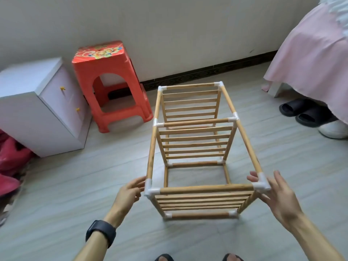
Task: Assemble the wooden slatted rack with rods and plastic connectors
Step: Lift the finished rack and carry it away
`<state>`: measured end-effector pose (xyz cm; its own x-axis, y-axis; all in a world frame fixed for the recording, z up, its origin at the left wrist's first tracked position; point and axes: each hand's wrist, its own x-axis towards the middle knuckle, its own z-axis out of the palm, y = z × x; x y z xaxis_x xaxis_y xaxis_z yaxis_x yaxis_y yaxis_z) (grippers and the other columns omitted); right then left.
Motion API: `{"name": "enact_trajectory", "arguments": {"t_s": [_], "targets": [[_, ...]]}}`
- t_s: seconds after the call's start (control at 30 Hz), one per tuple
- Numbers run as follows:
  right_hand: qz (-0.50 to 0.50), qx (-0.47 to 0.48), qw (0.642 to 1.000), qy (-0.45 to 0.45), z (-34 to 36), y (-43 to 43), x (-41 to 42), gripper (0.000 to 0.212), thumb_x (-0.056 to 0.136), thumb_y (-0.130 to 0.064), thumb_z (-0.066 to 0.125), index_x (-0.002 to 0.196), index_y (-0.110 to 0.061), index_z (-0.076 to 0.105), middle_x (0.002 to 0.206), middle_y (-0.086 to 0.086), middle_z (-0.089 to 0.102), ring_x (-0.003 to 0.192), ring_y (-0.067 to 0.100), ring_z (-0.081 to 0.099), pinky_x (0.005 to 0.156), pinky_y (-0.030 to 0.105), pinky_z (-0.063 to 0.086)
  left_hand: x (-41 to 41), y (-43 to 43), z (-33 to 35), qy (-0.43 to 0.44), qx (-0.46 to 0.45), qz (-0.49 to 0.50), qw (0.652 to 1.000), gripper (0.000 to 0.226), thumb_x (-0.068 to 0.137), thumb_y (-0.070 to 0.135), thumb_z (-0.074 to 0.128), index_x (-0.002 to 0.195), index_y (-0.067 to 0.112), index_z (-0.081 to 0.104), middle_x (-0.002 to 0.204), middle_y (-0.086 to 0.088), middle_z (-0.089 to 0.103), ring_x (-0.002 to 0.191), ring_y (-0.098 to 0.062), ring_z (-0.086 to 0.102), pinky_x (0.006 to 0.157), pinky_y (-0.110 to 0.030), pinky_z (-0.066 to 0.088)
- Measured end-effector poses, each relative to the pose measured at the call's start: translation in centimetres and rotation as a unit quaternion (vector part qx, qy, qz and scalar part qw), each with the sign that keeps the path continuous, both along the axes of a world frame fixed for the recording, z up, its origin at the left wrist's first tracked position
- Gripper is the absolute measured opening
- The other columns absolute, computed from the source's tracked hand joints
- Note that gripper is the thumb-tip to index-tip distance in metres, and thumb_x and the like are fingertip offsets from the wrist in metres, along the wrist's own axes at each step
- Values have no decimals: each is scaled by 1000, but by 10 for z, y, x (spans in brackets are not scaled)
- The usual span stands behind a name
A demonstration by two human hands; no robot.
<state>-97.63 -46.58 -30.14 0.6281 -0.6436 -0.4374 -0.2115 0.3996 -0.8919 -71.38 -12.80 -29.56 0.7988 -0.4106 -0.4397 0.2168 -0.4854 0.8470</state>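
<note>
We think the job is almost done. The wooden rack [205, 189] sits on the gray floor [75, 204] in front of us, just past our feet. It looks like it is lying on its side, because its three slatted panels stand up like little fences: one far, one in the middle, one near us. Long rods join them along the top and bottom, and there is a white plastic connector at every corner we can see. We see no loose rods, slats or connectors on the floor.

Our left hand [128, 193] is at the near left connector [150, 189]. Its fingers [136, 181] are softly bent and hold nothing. They are right at the corner, but we cannot tell if they really touch it. Our right hand [278, 194] is at the near right connector [261, 183]. Its fingers [278, 178] are straight and spread wide, and they hold nothing too. The thumb is just behind that corner.

What is left looks small to us. We may want to push the near corners in tight, then tip the rack up so the slats lie flat like shelves. The far corners are too small to check, so we cannot say they are pushed all the way in.

A red stool [105, 72] and a white cabinet [37, 102] stand off to the left.
</note>
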Motion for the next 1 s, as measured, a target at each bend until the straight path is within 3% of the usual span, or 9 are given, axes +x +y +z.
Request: {"name": "enact_trajectory", "arguments": {"t_s": [0.07,0.17,0.27,0.4,0.5,0.63,0.8,0.9,1.0], "targets": [[-41,22,999,-18,-16,23,-19,49,108,-45,25,128,-25,65,134,0,67,130,17,55,103,44,39,-28,9,-17,-12,35,-60,997,50,92,-11,47,113,29,68,118,4,70,120,-16,61,93,-26,48],[-30,-52,998,4,-20,44,-22,36,110,-34,28,123,-42,61,135,-10,63,132,14,51,113,49,31,-53,7,-24,-38,24,-93,995,20,103,27,56,115,41,63,116,17,68,118,-7,62,94,-19,48],[6,-144,988,53,-3,50,-13,32,110,-23,39,114,-44,63,132,-3,63,131,20,52,109,43,36,-57,1,-15,-95,56,-58,992,33,101,48,50,129,35,62,126,3,68,122,-18,61,88,-26,46],[57,-246,963,93,35,43,-3,28,106,-48,41,123,-41,63,126,-3,67,127,23,57,105,42,43,-47,-6,15,-124,40,8,991,48,99,59,47,136,32,59,121,-4,70,116,-26,64,86,-32,46],[59,-307,947,72,81,33,12,55,100,-67,32,135,-35,60,117,-5,70,116,19,63,103,44,47,-26,-17,56,-160,11,19,987,42,98,59,49,129,34,61,110,-1,70,104,-23,65,84,-33,46],[30,-396,917,27,140,6,48,32,109,-47,32,120,-34,59,101,3,68,98,23,67,86,41,55,10,-44,120,-227,-46,29,972,27,97,63,50,111,43,63,92,-2,72,79,-18,72,84,-45,59],[-6,-482,876,7,184,-43,117,46,111,-38,27,156,-31,34,109,2,66,94,19,64,74,25,54,63,-90,175,-292,-105,61,949,31,100,59,48,102,34,66,95,5,72,71,-10,71,75,-39,62],[-38,-478,877,-31,201,-80,174,47,109,-42,27,157,-41,29,110,1,67,94,24,68,70,43,63,112,-128,192,-306,-125,77,941,38,99,61,49,99,29,69,86,7,68,71,-13,64,77,-41,61],[-46,-445,892,-62,215,-123,233,39,108,-44,27,142,-44,47,94,-4,74,85,22,74,67,46,64,173,-175,204,-322,-135,98,932,35,98,61,50,92,33,70,80,14,63,69,-12,59,73,-34,55]]}}
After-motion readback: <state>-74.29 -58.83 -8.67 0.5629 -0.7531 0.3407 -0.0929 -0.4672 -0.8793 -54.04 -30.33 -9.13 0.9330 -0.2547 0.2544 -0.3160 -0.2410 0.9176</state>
